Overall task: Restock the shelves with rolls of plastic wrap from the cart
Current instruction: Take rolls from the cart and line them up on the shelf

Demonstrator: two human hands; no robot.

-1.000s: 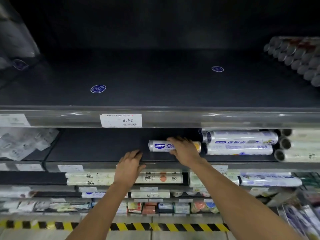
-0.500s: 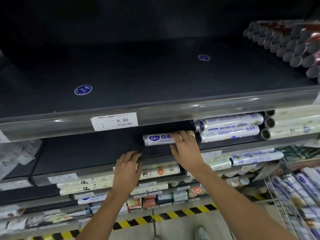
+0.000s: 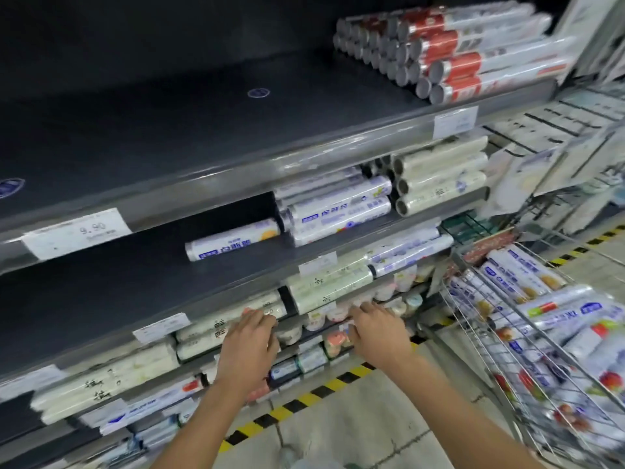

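A white roll of plastic wrap (image 3: pixel 233 240) with blue print lies alone on the dark middle shelf (image 3: pixel 135 275), just left of a stack of similar rolls (image 3: pixel 334 208). My left hand (image 3: pixel 248 346) and my right hand (image 3: pixel 378 333) hang in front of the lower shelves, fingers relaxed, holding nothing. The wire cart (image 3: pixel 541 350) at the right holds several more rolls of wrap.
The top shelf (image 3: pixel 169 130) is mostly bare, with red-labelled rolls (image 3: pixel 439 52) stacked at its right end. Lower shelves carry pale rolls (image 3: pixel 324 286) and small packs. Yellow-black tape (image 3: pixel 297 401) marks the floor below the shelving.
My right hand let go of the roll, which now lies on the middle shelf. Both hands dropped away from it. The view swung right, bringing the cart into sight.
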